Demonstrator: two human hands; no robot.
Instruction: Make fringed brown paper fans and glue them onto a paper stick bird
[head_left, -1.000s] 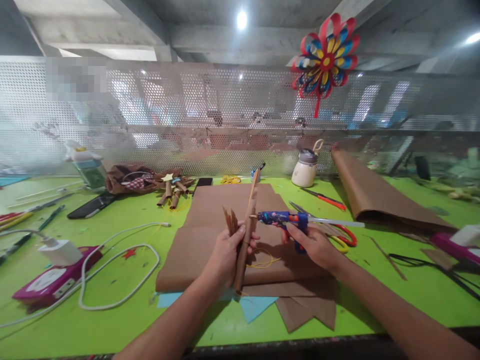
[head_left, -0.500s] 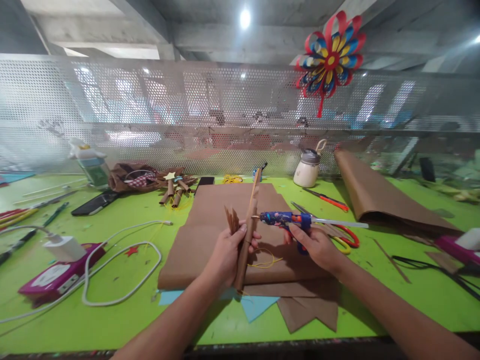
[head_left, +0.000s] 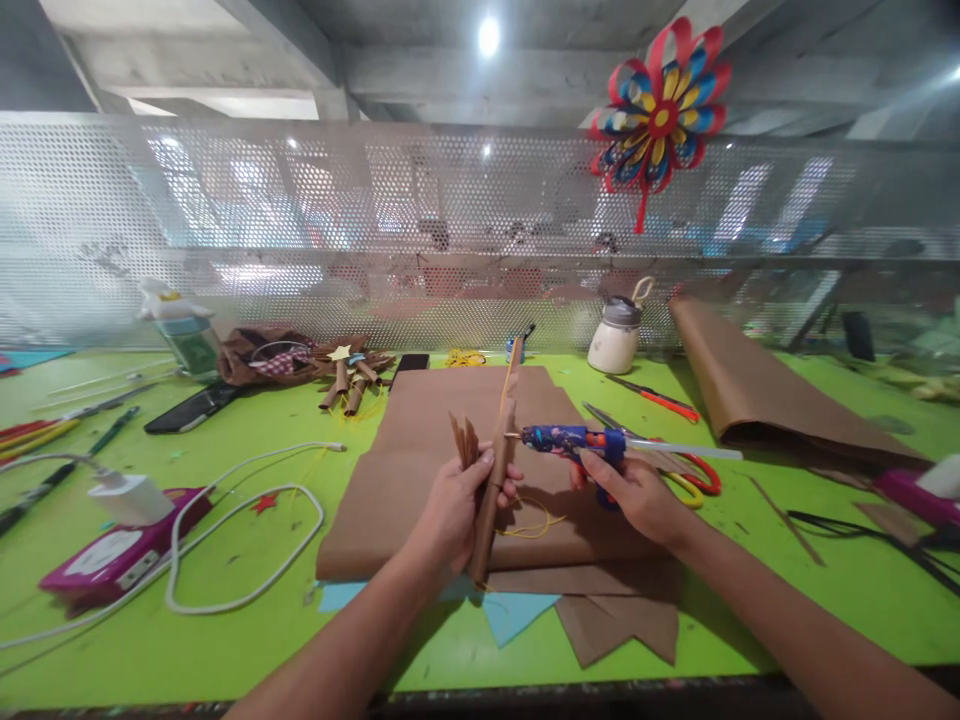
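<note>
My left hand (head_left: pixel 461 500) is closed around a long rolled brown paper tube (head_left: pixel 488 520), held upright and slightly tilted. A small bundle of brown paper strips (head_left: pixel 464 440) sticks up by the thumb. A yellow string runs along the upper part of the tube. My right hand (head_left: pixel 630 490) grips a dark blue glue gun (head_left: pixel 562 440) with a clear glue stick (head_left: pixel 686 449) out of its back. Its nozzle points left and meets or nearly meets the tube; I cannot tell which. Under both hands lies folded brown paper (head_left: pixel 405 510), with a loose yellow string (head_left: pixel 536 530) on it.
On the green table (head_left: pixel 247 650) are scissors (head_left: pixel 701 475), a craft knife (head_left: pixel 660 400), a white bottle (head_left: pixel 613 340) and folded brown paper (head_left: pixel 772 400) at right. A white cable (head_left: pixel 251 607), purple power strip (head_left: pixel 127 550), phone (head_left: pixel 191 407) and small paper rolls (head_left: pixel 354 385) lie left.
Hardly anything differs. The view has shifted very slightly; both hands, the paper tube and the glue gun keep almost the same positions.
</note>
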